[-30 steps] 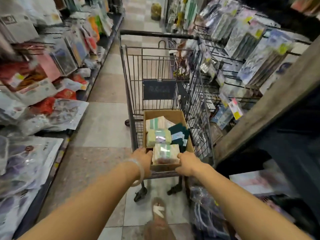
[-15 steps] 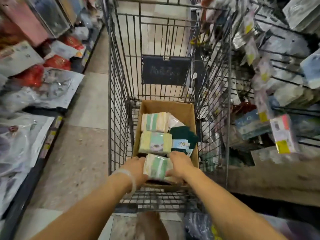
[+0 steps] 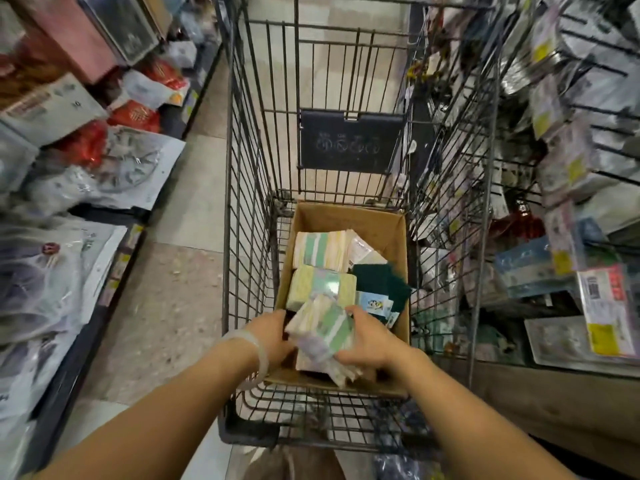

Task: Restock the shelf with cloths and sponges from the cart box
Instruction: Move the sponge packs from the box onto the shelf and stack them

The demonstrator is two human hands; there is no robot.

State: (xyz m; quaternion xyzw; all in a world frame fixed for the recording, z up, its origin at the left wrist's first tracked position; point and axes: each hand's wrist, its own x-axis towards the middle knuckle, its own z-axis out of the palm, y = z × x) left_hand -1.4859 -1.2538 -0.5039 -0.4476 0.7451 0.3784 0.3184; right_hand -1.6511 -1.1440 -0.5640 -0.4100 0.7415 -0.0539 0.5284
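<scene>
A: What step are we looking at?

B: The pick-up, I'd judge. Both hands are reaching into the cardboard box [image 3: 349, 220] that is sitting in the wire cart [image 3: 242, 188]. The left hand [image 3: 272, 336] is pressing on the near-left edge of a wrapped pack of striped cloths [image 3: 323, 327], and the right hand [image 3: 369, 336] is curling over its right side. So each hand is clamping on that one pack, from opposite sides.

A: Is the pack clear of the box?

B: Not quite. It is riding up at the near end of the box, tilting, with more goods lying under it. Two similar packs [image 3: 320, 252] are lying flat behind it, and dark green sponges [image 3: 379, 280] are resting along the right wall.

A: Which way is it pointing?

B: Its long axis is running diagonally, from near-right up toward far-left, with the far corner lifting higher. The stripes are running along that length.

A: And next?

B: In my view, the lift needs finishing straight up, clear of the box wall and cart rim, then a turn toward whichever shelf is taking cloths. I cannot tell which side that is: the shelf on the left [image 3: 114, 258] and the racks on the right [image 3: 571, 174] are both looking crowded.
</scene>
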